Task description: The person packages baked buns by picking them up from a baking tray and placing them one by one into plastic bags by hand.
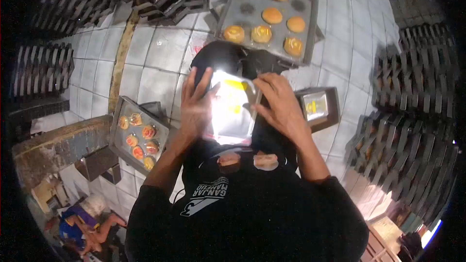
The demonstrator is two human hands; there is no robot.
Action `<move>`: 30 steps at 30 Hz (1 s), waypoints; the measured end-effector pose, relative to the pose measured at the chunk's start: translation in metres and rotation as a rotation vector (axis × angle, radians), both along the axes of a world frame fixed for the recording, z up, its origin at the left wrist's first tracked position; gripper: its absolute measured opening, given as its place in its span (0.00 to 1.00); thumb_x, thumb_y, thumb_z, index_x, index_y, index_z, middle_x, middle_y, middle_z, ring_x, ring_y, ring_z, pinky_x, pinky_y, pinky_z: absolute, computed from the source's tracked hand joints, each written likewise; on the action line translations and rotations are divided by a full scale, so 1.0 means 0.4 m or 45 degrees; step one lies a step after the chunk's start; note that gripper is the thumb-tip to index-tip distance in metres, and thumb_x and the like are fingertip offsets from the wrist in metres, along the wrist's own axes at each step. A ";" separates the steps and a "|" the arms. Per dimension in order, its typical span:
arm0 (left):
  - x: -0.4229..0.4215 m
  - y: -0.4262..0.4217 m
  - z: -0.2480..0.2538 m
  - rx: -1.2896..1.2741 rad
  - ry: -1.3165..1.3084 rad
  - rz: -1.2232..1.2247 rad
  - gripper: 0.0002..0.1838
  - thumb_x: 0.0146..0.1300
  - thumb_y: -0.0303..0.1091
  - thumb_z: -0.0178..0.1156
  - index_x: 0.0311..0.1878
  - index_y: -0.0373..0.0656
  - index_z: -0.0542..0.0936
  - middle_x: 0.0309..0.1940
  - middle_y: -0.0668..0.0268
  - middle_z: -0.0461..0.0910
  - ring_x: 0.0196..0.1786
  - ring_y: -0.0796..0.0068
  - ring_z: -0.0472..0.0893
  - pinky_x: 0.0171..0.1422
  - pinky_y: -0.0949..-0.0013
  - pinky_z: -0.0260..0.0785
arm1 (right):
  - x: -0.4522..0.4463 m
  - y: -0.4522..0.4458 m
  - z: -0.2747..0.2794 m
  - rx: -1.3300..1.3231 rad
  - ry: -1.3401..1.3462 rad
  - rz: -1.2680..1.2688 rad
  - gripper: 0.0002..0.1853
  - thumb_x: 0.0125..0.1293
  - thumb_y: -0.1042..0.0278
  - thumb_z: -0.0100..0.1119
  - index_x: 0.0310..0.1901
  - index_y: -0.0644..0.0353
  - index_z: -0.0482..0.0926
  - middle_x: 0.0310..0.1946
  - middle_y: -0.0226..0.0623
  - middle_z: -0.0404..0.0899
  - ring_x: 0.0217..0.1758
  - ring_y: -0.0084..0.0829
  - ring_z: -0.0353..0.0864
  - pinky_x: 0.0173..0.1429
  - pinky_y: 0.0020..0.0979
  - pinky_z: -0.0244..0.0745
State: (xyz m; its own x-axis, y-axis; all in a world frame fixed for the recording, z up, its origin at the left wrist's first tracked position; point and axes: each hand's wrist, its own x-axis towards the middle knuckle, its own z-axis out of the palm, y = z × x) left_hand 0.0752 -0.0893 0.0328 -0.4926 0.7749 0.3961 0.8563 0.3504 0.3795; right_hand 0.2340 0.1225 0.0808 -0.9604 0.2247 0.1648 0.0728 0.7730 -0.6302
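Note:
On my lap lies a clear plastic bag [232, 116] with yellow print, perhaps several in a stack; strong glare washes out much of it. My left hand [195, 104] rests at its left side with fingers spread. At the right edge of the plastic, my right hand [280, 101] curls its fingers and thumb around the rim, gripping it. A baking tray [313, 34] just beyond my knees bears several round golden buns [272, 15], some in yellow-printed wrapping.
Left of me, a smaller tray [115, 133] holds several wrapped buns. A box [330, 109] with yellow-printed packaging stands at right. Stacked dark trays [403, 140] line the right side and others the far left. Another person [87, 223] sits at the lower left. The floor is tiled.

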 end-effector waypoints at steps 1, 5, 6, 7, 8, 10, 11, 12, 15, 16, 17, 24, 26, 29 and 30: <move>-0.007 -0.004 -0.006 -0.032 -0.013 -0.004 0.15 0.59 0.28 0.68 0.50 0.45 0.87 0.72 0.61 0.74 0.79 0.48 0.64 0.79 0.48 0.61 | -0.004 -0.001 0.005 0.054 -0.025 0.037 0.35 0.53 0.68 0.78 0.64 0.63 0.74 0.63 0.49 0.73 0.69 0.55 0.70 0.74 0.50 0.66; -0.021 -0.017 -0.021 -0.141 -0.128 -0.249 0.18 0.54 0.26 0.73 0.50 0.46 0.86 0.70 0.64 0.76 0.79 0.50 0.63 0.80 0.48 0.62 | -0.016 -0.027 0.011 0.053 -0.037 0.040 0.34 0.53 0.72 0.76 0.63 0.59 0.74 0.64 0.47 0.72 0.68 0.54 0.70 0.73 0.53 0.65; -0.019 -0.018 -0.029 0.134 -0.238 -0.344 0.21 0.54 0.25 0.73 0.53 0.45 0.85 0.70 0.64 0.76 0.78 0.49 0.65 0.79 0.49 0.64 | -0.024 -0.038 0.010 0.057 -0.036 -0.011 0.31 0.54 0.73 0.75 0.61 0.59 0.76 0.61 0.45 0.74 0.67 0.52 0.72 0.75 0.54 0.63; -0.016 -0.019 -0.034 0.409 -0.352 -0.442 0.23 0.54 0.25 0.73 0.56 0.45 0.84 0.69 0.63 0.77 0.77 0.48 0.67 0.77 0.50 0.66 | -0.021 -0.027 0.001 0.045 -0.057 -0.014 0.31 0.54 0.73 0.75 0.61 0.59 0.76 0.61 0.45 0.74 0.67 0.52 0.72 0.75 0.54 0.63; -0.010 -0.028 -0.030 0.255 -0.048 -0.417 0.27 0.56 0.26 0.73 0.61 0.44 0.81 0.69 0.58 0.77 0.75 0.50 0.71 0.74 0.54 0.71 | -0.018 -0.010 -0.011 0.041 -0.114 0.063 0.26 0.57 0.72 0.74 0.58 0.59 0.78 0.57 0.45 0.77 0.67 0.51 0.74 0.75 0.53 0.65; 0.022 0.036 0.041 0.444 -0.589 -0.221 0.25 0.59 0.27 0.73 0.61 0.42 0.81 0.68 0.55 0.77 0.74 0.52 0.73 0.71 0.56 0.73 | -0.021 0.019 -0.002 0.032 -0.183 0.116 0.21 0.60 0.71 0.72 0.55 0.59 0.79 0.54 0.45 0.79 0.66 0.50 0.76 0.74 0.52 0.68; 0.014 0.028 0.072 0.394 -1.021 -0.183 0.23 0.61 0.27 0.72 0.60 0.41 0.81 0.65 0.54 0.79 0.71 0.56 0.75 0.68 0.59 0.74 | -0.031 0.039 0.044 -0.247 -0.250 0.155 0.19 0.62 0.70 0.72 0.54 0.58 0.80 0.51 0.44 0.81 0.61 0.48 0.80 0.70 0.50 0.73; 0.006 0.019 0.102 0.393 -1.493 -0.070 0.21 0.64 0.28 0.70 0.60 0.39 0.81 0.62 0.53 0.80 0.68 0.59 0.78 0.66 0.61 0.76 | -0.038 0.058 0.067 -0.524 -0.310 0.193 0.16 0.64 0.70 0.71 0.53 0.58 0.81 0.49 0.43 0.83 0.56 0.45 0.84 0.66 0.47 0.78; -0.071 -0.006 0.087 -0.232 -2.073 -0.061 0.16 0.70 0.28 0.64 0.58 0.35 0.81 0.51 0.56 0.86 0.52 0.69 0.86 0.54 0.67 0.79 | -0.113 0.237 -0.029 -0.784 -0.131 0.200 0.17 0.67 0.63 0.70 0.55 0.59 0.82 0.49 0.45 0.85 0.51 0.41 0.87 0.58 0.42 0.82; -0.068 0.001 0.072 -0.013 -1.905 0.068 0.14 0.74 0.32 0.62 0.58 0.36 0.82 0.41 0.60 0.88 0.40 0.74 0.87 0.46 0.69 0.79 | -0.147 0.315 -0.077 -0.938 -0.095 0.121 0.19 0.69 0.60 0.69 0.56 0.60 0.81 0.50 0.45 0.86 0.51 0.38 0.88 0.56 0.39 0.83; -0.083 0.022 0.057 -0.025 -1.920 0.065 0.14 0.74 0.32 0.62 0.58 0.36 0.82 0.41 0.60 0.88 0.40 0.74 0.87 0.46 0.69 0.79 | -0.185 0.411 -0.152 -1.136 -0.198 -0.138 0.20 0.72 0.58 0.67 0.58 0.62 0.80 0.51 0.44 0.87 0.54 0.36 0.87 0.57 0.37 0.82; -0.118 0.154 -0.012 0.834 -2.143 0.727 0.10 0.79 0.41 0.58 0.46 0.44 0.80 0.32 0.72 0.79 0.31 0.82 0.76 0.35 0.75 0.69 | -0.310 0.921 -0.673 0.265 -0.394 -0.807 0.36 0.69 0.33 0.58 0.51 0.68 0.85 0.47 0.64 0.85 0.56 0.58 0.85 0.61 0.50 0.78; -0.120 0.147 -0.029 0.879 -2.137 0.736 0.10 0.77 0.38 0.60 0.47 0.42 0.81 0.33 0.71 0.81 0.33 0.81 0.79 0.39 0.75 0.71 | -0.300 1.029 -0.842 0.252 -0.455 -0.855 0.39 0.68 0.31 0.58 0.51 0.70 0.84 0.47 0.64 0.85 0.56 0.57 0.85 0.60 0.49 0.79; -0.126 0.145 -0.024 0.938 -2.102 0.716 0.09 0.74 0.36 0.64 0.47 0.39 0.83 0.35 0.69 0.85 0.33 0.80 0.81 0.40 0.74 0.75 | -0.351 0.935 -0.721 -0.078 -0.607 -1.052 0.46 0.59 0.25 0.65 0.51 0.72 0.84 0.46 0.64 0.86 0.58 0.52 0.87 0.57 0.45 0.81; -0.130 0.143 -0.023 0.941 -2.134 0.676 0.10 0.74 0.36 0.64 0.47 0.39 0.83 0.34 0.69 0.85 0.31 0.79 0.81 0.38 0.74 0.75 | -0.357 0.932 -0.754 -0.061 -0.618 -1.081 0.45 0.57 0.27 0.67 0.50 0.72 0.84 0.45 0.63 0.86 0.55 0.51 0.87 0.56 0.45 0.81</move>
